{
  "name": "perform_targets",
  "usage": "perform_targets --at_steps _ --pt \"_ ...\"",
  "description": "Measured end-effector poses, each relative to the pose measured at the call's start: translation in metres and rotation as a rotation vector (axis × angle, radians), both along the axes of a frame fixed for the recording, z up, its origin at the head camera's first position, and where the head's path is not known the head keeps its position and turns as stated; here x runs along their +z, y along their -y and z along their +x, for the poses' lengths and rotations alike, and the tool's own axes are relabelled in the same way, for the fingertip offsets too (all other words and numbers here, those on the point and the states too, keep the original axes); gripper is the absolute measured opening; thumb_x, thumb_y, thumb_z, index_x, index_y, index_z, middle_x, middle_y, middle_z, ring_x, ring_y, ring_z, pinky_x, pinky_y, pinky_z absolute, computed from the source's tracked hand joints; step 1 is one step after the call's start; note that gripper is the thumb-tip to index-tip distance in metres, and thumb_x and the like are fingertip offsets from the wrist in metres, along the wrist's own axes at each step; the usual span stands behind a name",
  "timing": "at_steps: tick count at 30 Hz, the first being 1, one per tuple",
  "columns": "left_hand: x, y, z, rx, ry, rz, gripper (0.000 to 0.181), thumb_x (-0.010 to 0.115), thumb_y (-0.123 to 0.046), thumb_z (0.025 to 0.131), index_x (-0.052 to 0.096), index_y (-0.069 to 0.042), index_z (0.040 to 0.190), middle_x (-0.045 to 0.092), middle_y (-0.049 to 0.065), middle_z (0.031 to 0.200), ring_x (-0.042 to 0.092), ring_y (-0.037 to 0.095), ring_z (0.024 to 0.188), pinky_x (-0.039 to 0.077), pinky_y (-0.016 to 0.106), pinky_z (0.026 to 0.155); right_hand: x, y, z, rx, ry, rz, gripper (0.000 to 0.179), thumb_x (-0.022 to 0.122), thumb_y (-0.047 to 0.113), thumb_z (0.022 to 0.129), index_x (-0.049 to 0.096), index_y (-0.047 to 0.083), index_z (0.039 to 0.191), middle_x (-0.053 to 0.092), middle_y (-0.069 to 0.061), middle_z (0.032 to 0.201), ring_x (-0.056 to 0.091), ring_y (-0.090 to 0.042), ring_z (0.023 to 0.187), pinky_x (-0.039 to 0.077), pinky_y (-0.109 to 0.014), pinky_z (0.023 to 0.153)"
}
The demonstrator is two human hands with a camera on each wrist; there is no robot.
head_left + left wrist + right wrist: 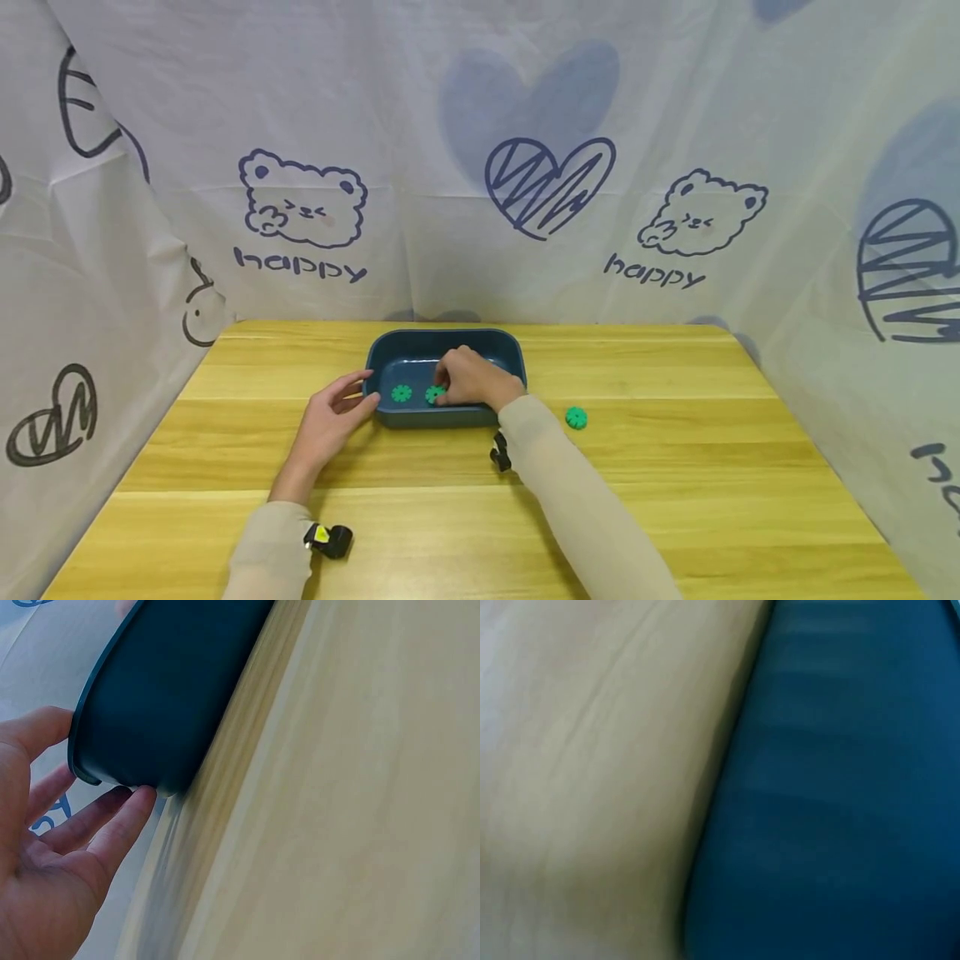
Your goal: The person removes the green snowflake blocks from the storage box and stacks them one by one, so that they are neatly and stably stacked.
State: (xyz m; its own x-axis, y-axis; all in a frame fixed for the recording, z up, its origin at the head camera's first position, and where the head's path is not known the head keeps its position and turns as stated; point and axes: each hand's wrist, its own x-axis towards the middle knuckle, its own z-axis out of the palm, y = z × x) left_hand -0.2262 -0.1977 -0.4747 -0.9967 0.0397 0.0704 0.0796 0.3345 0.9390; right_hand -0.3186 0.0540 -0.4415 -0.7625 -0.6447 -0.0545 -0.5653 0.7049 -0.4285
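Observation:
A dark blue rectangular bin (450,419) stands on the table. My left hand (333,417) rests against the outside of its left end, thumb and fingers spread; the left wrist view shows fingertips (142,799) touching the bin wall. Inside the bin, my right hand (472,379) pinches a green notched plastic disc (432,395) close to the bin floor. A second green disc (401,392) lies in the bin to its left. Another green disc (576,417) lies on the table right of the bin. The right wrist view shows only the bin wall (817,825) and blurred table, no fingers.
The wooden table (420,533) extends around the bin on all sides. Behind it hangs a white printed cloth (420,125), which also closes off the left and right sides. A black wrist camera (330,540) sits on each sleeve.

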Motion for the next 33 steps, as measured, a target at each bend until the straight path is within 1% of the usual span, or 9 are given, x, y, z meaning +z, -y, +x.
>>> perform_targets --at_steps 3,6,9,12,16,24,28,31,33 --pt "0.000 0.000 0.001 0.001 0.000 -0.006 0.057 0.069 -0.037 0.100 0.054 -0.014 0.149 0.056 0.018 0.152 0.061 0.036 0.133 0.054 0.026 0.105 0.003 -0.005 0.000 -0.011 -0.009 -0.023 0.023 0.080 0.023 0.091 0.079 0.007 0.109 0.077 -0.003 0.099 0.067 -0.010 0.084 0.058 -0.022 0.078" --pt "0.000 0.000 0.001 0.003 0.002 -0.009 0.057 0.069 -0.037 0.100 0.054 -0.014 0.149 0.056 0.018 0.152 0.060 0.036 0.133 0.053 0.038 0.110 0.009 -0.010 0.002 -0.016 -0.017 -0.048 0.024 0.079 0.023 0.091 0.078 0.008 0.109 0.076 -0.003 0.099 0.066 -0.010 0.084 0.058 -0.023 0.078" --pt "0.000 0.000 0.001 0.004 0.001 -0.008 0.057 0.069 -0.037 0.100 0.054 -0.014 0.149 0.055 0.018 0.152 0.060 0.037 0.134 0.052 0.043 0.111 0.017 -0.016 0.005 -0.015 -0.026 -0.076 0.024 0.078 0.023 0.091 0.078 0.008 0.110 0.076 -0.003 0.100 0.065 -0.010 0.083 0.058 -0.023 0.078" --pt "0.000 0.000 0.001 0.004 -0.002 -0.007 0.056 0.069 -0.037 0.100 0.055 -0.013 0.149 0.055 0.018 0.153 0.060 0.037 0.134 0.051 0.044 0.111 0.027 -0.026 0.010 -0.020 -0.043 -0.102 0.026 0.079 0.023 0.090 0.077 0.008 0.110 0.076 -0.002 0.099 0.064 -0.010 0.082 0.057 -0.023 0.076" --pt "0.000 -0.001 0.001 0.004 -0.005 -0.007 0.056 0.069 -0.036 0.100 0.055 -0.013 0.149 0.055 0.018 0.153 0.060 0.037 0.134 0.052 0.044 0.111 0.039 -0.042 0.017 -0.046 -0.088 -0.113 0.026 0.081 0.024 0.087 0.078 0.008 0.108 0.076 -0.002 0.098 0.063 -0.010 0.079 0.057 -0.023 0.074" --pt "0.001 0.000 0.000 0.003 0.002 -0.011 0.057 0.068 -0.038 0.100 0.054 -0.014 0.150 0.055 0.018 0.153 0.060 0.037 0.134 0.051 0.045 0.112 0.057 -0.080 0.037 -0.131 -0.186 -0.035 0.027 0.082 0.028 0.086 0.080 0.010 0.106 0.078 -0.001 0.096 0.064 -0.011 0.077 0.056 -0.026 0.071" --pt "0.001 0.000 0.000 0.004 0.002 -0.008 0.057 0.069 -0.037 0.100 0.054 -0.013 0.149 0.055 0.018 0.152 0.060 0.037 0.133 0.054 0.038 0.109 0.059 -0.100 0.047 -0.188 -0.213 -0.016 0.026 0.084 0.029 0.085 0.081 0.012 0.104 0.077 0.000 0.094 0.061 -0.012 0.077 0.054 -0.027 0.070" --pt "0.001 0.000 0.000 0.003 0.002 -0.007 0.057 0.069 -0.037 0.100 0.054 -0.013 0.149 0.056 0.018 0.152 0.060 0.037 0.133 0.054 0.036 0.108 0.057 -0.117 0.053 -0.225 -0.237 -0.008 0.024 0.085 0.030 0.083 0.081 0.012 0.099 0.076 0.001 0.090 0.059 -0.013 0.076 0.052 -0.027 0.068" --pt "0.001 0.000 0.000 0.003 0.004 -0.008 0.057 0.069 -0.037 0.100 0.054 -0.013 0.149 0.055 0.018 0.152 0.060 0.037 0.133 0.054 0.038 0.109 0.055 -0.127 0.057 -0.242 -0.244 -0.015 0.023 0.085 0.029 0.082 0.081 0.012 0.097 0.075 -0.001 0.089 0.059 -0.013 0.076 0.051 -0.028 0.068"
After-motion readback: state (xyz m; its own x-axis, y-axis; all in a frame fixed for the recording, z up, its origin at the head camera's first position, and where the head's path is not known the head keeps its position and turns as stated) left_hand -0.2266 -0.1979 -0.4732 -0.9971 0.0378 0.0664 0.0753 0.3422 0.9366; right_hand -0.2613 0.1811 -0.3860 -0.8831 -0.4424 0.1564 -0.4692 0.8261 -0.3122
